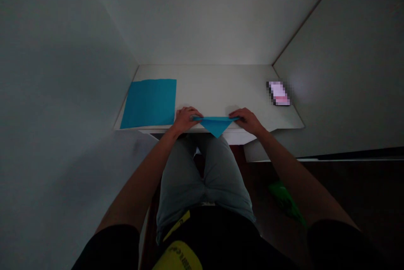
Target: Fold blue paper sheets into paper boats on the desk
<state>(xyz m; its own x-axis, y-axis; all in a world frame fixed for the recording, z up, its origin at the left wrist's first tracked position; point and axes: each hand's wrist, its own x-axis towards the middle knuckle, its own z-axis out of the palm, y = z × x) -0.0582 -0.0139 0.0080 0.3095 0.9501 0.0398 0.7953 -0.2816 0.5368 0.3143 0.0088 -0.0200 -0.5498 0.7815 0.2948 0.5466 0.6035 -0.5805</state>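
Observation:
A folded piece of blue paper (pixel 216 125) lies at the front edge of the white desk, its pointed part hanging over the edge towards me. My left hand (pixel 187 119) grips the paper's left end, fingers closed on it. At the right end, my right hand (pixel 248 119) pinches the paper between thumb and fingers. A straight fold runs between the two hands. Just left of my left hand lies a flat blue sheet stack or single sheet (pixel 150 102); which of these I cannot tell.
The white desk (pixel 217 89) fits between walls on the left, back and right. A phone (pixel 279 93) with a lit, blurred screen lies at its right end. Below on the dark floor, a green bag-like thing (pixel 285 200) shows beside my right forearm.

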